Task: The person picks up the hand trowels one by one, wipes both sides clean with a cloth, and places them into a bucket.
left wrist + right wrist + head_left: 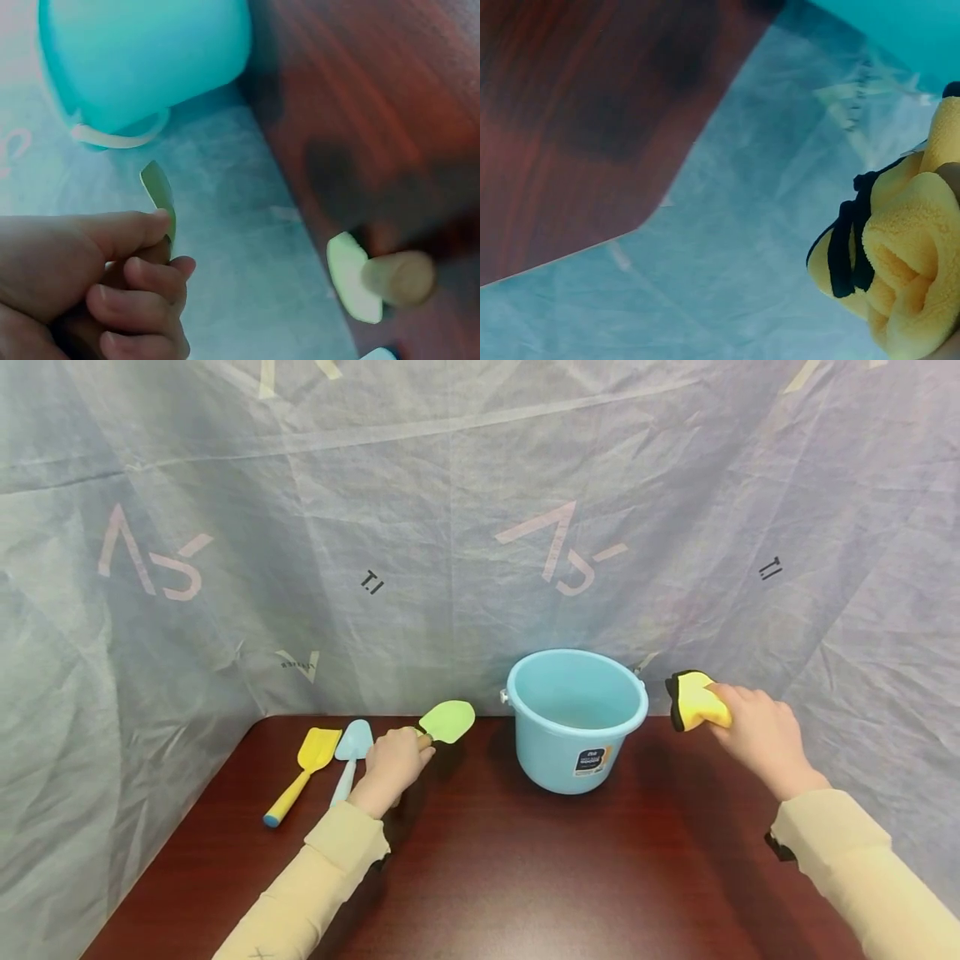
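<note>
My left hand (395,764) pinches a light green toy shovel (448,722) by its handle, left of a blue bucket (564,771). In the left wrist view, the thumb presses against its narrow green edge. Beneath this hand, another pale green blade (347,279) shows with a round tan handle end; the head view mostly hides it. My right hand (761,735) grips a bunched yellow cloth (695,700) with black edging, held up to the right of the bucket. Fluffy folds of the cloth bulge out in the right wrist view.
To the left lie a yellow toy shovel (300,782) with a blue handle end and a light blue toy shovel (355,742). The dark red-brown table (525,868) meets a grey cloth backdrop (450,527) behind the bucket.
</note>
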`<state>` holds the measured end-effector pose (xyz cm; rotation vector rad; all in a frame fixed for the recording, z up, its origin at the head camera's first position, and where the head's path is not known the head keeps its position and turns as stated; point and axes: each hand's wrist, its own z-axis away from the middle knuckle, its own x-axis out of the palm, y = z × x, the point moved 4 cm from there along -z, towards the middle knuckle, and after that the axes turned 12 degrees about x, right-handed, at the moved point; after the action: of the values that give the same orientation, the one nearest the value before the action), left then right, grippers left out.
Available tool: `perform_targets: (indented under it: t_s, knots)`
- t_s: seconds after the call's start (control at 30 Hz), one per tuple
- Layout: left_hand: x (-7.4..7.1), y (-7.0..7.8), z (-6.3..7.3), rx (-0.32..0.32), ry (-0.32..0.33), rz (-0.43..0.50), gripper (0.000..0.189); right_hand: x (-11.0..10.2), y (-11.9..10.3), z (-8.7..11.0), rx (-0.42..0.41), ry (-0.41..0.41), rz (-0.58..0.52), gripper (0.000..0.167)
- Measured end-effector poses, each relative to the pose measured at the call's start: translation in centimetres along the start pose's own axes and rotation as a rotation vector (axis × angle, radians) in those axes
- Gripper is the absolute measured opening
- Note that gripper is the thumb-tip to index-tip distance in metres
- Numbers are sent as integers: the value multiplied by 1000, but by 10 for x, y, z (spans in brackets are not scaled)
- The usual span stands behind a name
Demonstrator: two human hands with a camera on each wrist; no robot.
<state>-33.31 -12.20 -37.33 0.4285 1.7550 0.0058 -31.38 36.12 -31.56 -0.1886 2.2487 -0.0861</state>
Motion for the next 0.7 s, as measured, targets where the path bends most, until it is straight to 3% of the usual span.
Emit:
perform_targets:
  t_s: [0.17,0.47,0.7]
  knots:
    - [-17,7,4,48,25,-24,31,-20,-17,-5,-48,89,-39,45]
    - [-52,26,20,112,11,3,33,-52,-49,-8,-132,221,-104,40]
    - [-67,40,32,213,16,-29,30,-76,-77,-4,-188,322,-165,34]
